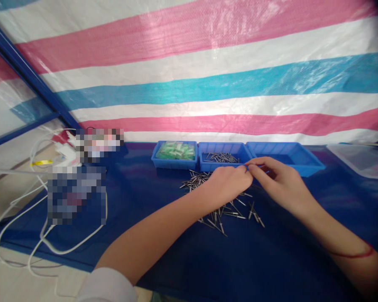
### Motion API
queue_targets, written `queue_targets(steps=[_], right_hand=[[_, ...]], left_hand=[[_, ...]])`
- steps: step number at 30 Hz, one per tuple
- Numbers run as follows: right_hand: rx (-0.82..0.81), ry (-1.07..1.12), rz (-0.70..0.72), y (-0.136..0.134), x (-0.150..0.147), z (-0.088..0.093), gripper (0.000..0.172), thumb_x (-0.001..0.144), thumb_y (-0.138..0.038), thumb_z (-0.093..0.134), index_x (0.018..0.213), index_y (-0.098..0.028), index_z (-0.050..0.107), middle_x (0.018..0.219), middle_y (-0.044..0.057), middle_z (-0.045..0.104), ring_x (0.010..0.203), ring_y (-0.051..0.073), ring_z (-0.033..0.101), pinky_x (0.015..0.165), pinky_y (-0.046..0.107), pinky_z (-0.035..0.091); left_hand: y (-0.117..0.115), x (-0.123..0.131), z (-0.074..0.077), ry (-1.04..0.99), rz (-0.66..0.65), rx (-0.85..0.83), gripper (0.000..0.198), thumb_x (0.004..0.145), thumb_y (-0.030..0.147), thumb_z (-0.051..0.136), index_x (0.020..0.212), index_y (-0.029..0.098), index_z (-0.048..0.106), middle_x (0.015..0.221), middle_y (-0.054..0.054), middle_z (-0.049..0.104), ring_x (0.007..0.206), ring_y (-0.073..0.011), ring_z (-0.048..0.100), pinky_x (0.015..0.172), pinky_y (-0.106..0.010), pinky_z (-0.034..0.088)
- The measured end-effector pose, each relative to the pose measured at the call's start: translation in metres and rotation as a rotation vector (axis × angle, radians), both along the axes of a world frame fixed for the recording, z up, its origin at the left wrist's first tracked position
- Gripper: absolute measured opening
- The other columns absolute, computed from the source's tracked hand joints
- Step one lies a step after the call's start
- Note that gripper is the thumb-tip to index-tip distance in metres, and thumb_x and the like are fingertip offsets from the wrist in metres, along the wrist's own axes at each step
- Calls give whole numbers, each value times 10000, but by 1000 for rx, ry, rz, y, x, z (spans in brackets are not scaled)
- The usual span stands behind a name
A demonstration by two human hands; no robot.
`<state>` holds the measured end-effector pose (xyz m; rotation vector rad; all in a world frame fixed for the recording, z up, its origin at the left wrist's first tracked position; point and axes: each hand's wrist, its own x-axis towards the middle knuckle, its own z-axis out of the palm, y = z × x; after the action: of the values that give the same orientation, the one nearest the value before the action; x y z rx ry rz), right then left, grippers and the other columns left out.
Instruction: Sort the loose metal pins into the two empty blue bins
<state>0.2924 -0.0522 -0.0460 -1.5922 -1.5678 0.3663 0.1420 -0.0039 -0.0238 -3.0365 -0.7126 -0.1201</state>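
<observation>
My left hand is closed over the pile of metal blind rivets, its back toward me; what lies inside its fingers is hidden. Fingertip to fingertip with it, my right hand pinches with thumb and index finger at a thin dark piece that looks like a rivet; only a bit of it shows. Loose rivets are scattered under and around the left hand. Just behind the hands, a blue bin holds more rivets. The right hand partly covers another blue bin, whose visible floor is bare.
A third blue bin at the left contains small green-and-clear bags. A clear plastic lid or tray lies at the far right. White cables and a power strip crowd the left. Striped sheeting hangs behind the blue table.
</observation>
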Motion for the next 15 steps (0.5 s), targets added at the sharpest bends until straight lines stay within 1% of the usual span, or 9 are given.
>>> queue_targets(steps=[1,3,4,6,8,10,13,15], right_hand=[[-4,24,11,-1,-1,3,225,862,-408,531,890,-222,653,865,37,690,750,214,625,684,342,475],[-28,62,55,-4,-4,8,279,886,-445,491,813,-217,634,769,25,662,707,199,605,656,322,459],[-52,74,85,-6,-7,11,313,894,-460,475,766,-213,619,711,17,633,668,185,584,626,308,445],[-127,106,157,-8,-12,13,370,906,-483,452,705,-207,594,612,0,556,584,154,518,550,282,401],[-212,178,231,-10,-18,13,389,910,-496,444,708,-201,595,574,-10,504,535,134,460,501,266,357],[-282,285,291,-13,-25,12,384,906,-504,454,736,-194,604,562,-15,482,515,125,431,479,257,334],[-365,425,346,-17,-35,10,358,890,-495,497,751,-185,611,558,-22,468,506,112,416,471,245,329],[-396,496,355,-19,-40,9,330,878,-475,530,760,-181,622,573,-23,476,513,105,420,478,238,340]], left_hand=[[0,-4,-1,-44,14,14,277,938,85,361,1144,63,546,974,-120,653,832,-228,671,653,-332,536],[-1,-14,0,-118,68,-9,239,967,164,360,1103,100,546,921,-88,653,798,-211,666,663,-328,529],[-2,-20,1,-161,94,-35,224,975,210,370,1073,122,551,918,-75,649,802,-202,661,681,-327,526],[-4,-33,4,-279,108,-115,218,978,273,391,1020,150,566,953,-63,640,861,-182,644,756,-315,515],[-6,-44,7,-415,98,-220,196,969,258,412,999,163,582,959,-44,641,897,-148,623,826,-282,489],[-10,-54,8,-538,102,-320,171,951,241,448,969,175,605,951,-29,650,905,-125,607,849,-254,469],[-16,-62,5,-703,184,-498,141,896,282,551,953,180,631,918,-14,668,814,-108,605,772,-225,477],[-19,-63,2,-804,253,-629,189,853,325,614,959,170,637,891,-9,674,730,-94,596,694,-205,475]])
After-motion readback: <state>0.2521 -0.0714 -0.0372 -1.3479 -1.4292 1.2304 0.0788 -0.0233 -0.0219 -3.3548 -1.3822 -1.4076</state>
